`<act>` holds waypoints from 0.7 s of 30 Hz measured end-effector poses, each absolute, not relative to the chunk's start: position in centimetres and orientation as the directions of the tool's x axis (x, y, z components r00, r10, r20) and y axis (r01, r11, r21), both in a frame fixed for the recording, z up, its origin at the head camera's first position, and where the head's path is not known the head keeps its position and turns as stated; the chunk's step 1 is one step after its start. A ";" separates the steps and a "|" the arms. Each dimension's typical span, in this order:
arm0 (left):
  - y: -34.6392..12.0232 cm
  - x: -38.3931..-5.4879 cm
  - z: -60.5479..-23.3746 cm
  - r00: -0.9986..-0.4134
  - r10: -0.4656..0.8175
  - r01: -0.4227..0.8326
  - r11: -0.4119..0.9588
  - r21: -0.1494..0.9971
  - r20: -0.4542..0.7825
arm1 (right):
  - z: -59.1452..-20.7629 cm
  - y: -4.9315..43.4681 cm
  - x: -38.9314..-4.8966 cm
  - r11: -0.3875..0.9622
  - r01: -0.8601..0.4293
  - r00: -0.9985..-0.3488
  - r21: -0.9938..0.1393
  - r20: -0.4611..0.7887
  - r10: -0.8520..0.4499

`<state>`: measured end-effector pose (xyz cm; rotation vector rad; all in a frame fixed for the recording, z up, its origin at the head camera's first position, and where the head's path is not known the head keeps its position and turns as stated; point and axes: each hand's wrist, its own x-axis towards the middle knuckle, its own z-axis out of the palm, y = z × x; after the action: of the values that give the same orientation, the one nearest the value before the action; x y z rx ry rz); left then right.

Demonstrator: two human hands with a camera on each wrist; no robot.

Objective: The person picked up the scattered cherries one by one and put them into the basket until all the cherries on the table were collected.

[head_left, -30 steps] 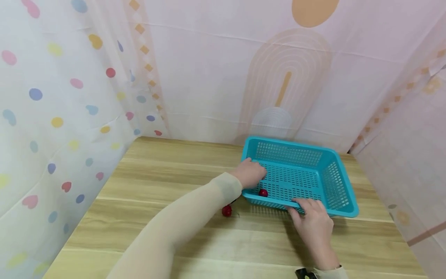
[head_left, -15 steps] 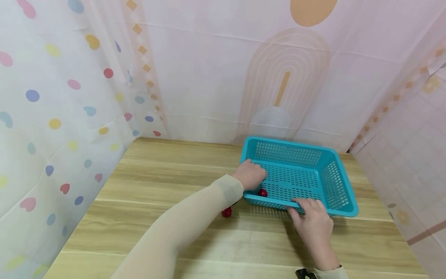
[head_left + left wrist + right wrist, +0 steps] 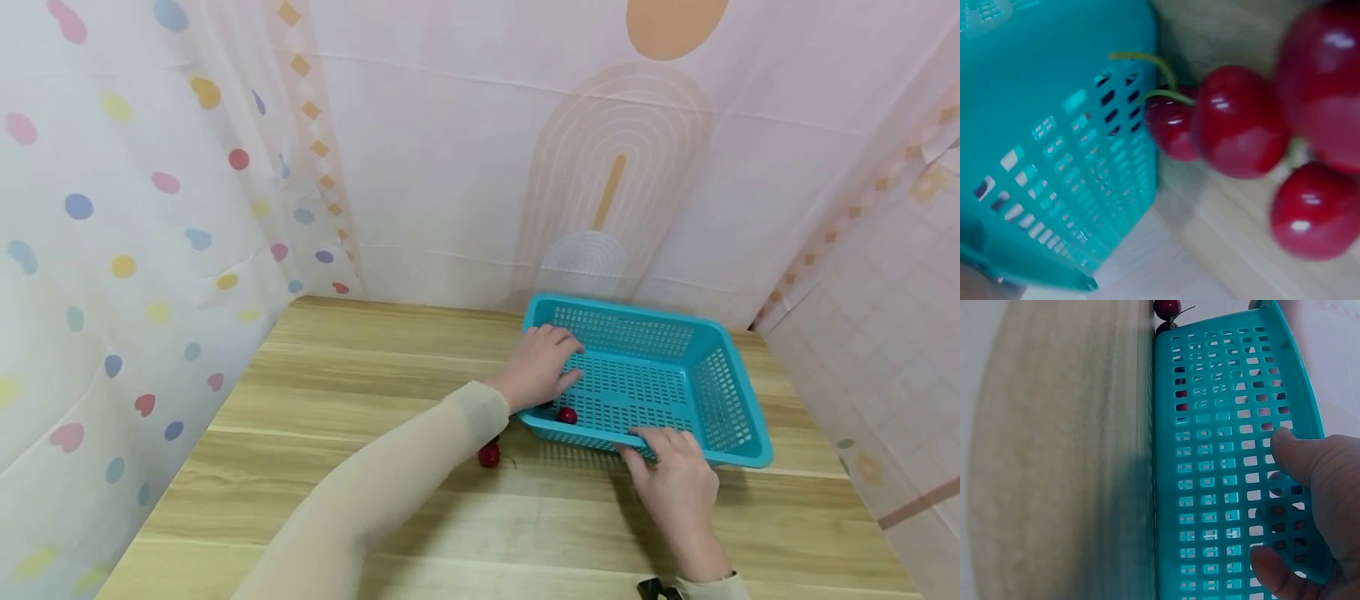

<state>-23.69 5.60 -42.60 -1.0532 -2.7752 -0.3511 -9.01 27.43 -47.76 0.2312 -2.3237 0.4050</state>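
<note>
A turquoise plastic basket (image 3: 637, 311) with slotted sides stands on the table. My left hand (image 3: 538, 362) reaches over its left rim, thumb and fingers spread, with nothing visible between them. One red cherry (image 3: 567, 415) lies on the basket floor in the near left corner. My right hand (image 3: 675, 475) grips the near rim, fingers over the top and thumb outside. Outside the left end, another cherry (image 3: 489, 455) shows below my left sleeve. Up close in the left wrist view, several glossy cherries (image 3: 1241, 122), some with green stems, sit beside the basket wall.
The wood-grain table (image 3: 360, 358) extends to the left of the basket and in front of it. A patterned curtain (image 3: 450, 167) hangs behind the table's back edge, and dotted cloth (image 3: 172, 275) hangs at the left.
My left hand's fingers have uncurled and spread, and the hand has risen slightly from inside the basket. My right hand and the basket stay in place.
</note>
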 end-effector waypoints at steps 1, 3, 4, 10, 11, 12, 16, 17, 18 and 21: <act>5.1 -23.6 -42.6 -0.753 0.605 0.656 0.718 0.232 0.257 | -47.8 27.5 -9.0 0.933 -0.285 -0.699 -0.219 0.713 -0.046; 3.7 -23.5 -42.6 -0.787 0.540 0.617 0.698 0.364 0.299 | -47.8 27.5 -9.0 0.932 -0.290 -0.697 -0.218 0.715 -0.050; 2.8 -23.5 -42.7 -0.807 0.504 0.590 0.686 0.424 0.308 | -47.8 27.5 -9.0 0.931 -0.292 -0.696 -0.218 0.716 -0.051; -3.7 -22.8 -43.8 -0.906 0.389 0.400 0.666 0.630 0.164 | -47.6 27.6 -9.1 0.932 -0.295 -0.690 -0.212 0.722 -0.054; -4.7 -22.5 -44.1 -0.903 0.412 0.391 0.674 0.627 0.120 | -47.6 27.6 -9.1 0.932 -0.293 -0.690 -0.211 0.722 -0.054; -5.4 -22.1 -44.4 -0.890 0.449 0.398 0.678 0.618 0.081 | -47.6 27.7 -9.1 0.934 -0.291 -0.690 -0.210 0.721 -0.053; -7.1 -20.6 -45.5 -0.793 0.609 0.512 0.676 0.531 -0.012 | -47.5 27.7 -9.0 0.936 -0.281 -0.692 -0.211 0.720 -0.046; -7.3 -20.3 -45.7 -0.775 0.631 0.532 0.670 0.518 -0.019 | -47.5 27.7 -9.0 0.936 -0.280 -0.694 -0.213 0.719 -0.044; -7.4 -20.1 -45.9 -0.762 0.647 0.550 0.663 0.508 -0.020 | -47.5 27.6 -9.0 0.935 -0.281 -0.696 -0.215 0.717 -0.044; -7.5 -19.7 -46.2 -0.756 0.655 0.562 0.660 0.498 -0.014 | -47.6 27.4 -8.9 0.932 -0.285 -0.701 -0.222 0.712 -0.045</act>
<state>-19.66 -7.52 -46.19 -1.1250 -3.0355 -0.8004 -8.89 27.41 -47.59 0.2326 -2.3236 0.4091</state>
